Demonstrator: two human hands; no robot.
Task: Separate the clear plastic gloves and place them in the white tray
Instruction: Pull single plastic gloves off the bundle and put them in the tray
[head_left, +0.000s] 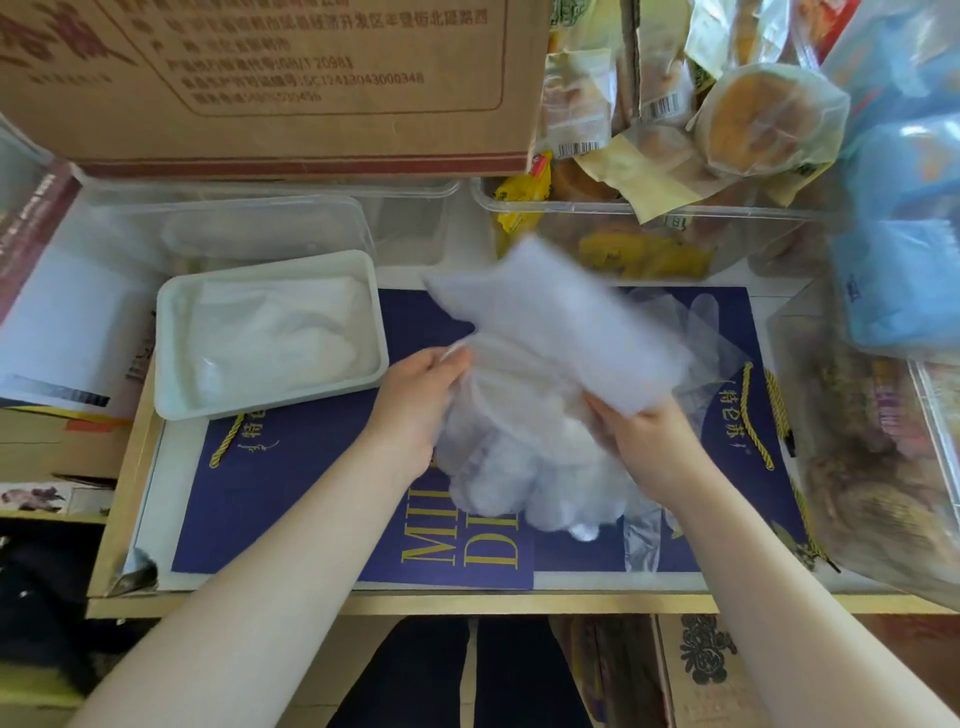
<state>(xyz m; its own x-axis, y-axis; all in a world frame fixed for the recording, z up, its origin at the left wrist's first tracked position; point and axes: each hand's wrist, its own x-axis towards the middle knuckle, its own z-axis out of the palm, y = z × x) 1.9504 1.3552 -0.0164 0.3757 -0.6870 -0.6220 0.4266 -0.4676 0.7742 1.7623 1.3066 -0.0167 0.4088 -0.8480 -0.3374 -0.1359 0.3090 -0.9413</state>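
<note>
A bunch of clear plastic gloves (524, 467) hangs over the blue paper bag (291, 493) at the middle of the table. My left hand (415, 400) pinches a thin edge of the bunch at its upper left. My right hand (644, 441) grips one clear glove (561, 327), which is blurred and stretches up and to the left above the bunch. The white tray (171, 358) lies at the left, slightly tilted, with several clear gloves (280, 332) flat inside it. Another loose glove (701, 322) lies on the bag behind the raised one.
A big cardboard box (260, 83) stands at the back. Clear plastic containers (249, 223) sit behind the tray. A clear bin (623, 228) of wrapped snacks is at the back right, and blue packs (893, 234) are at the right. The table's front edge (467, 603) runs below the bag.
</note>
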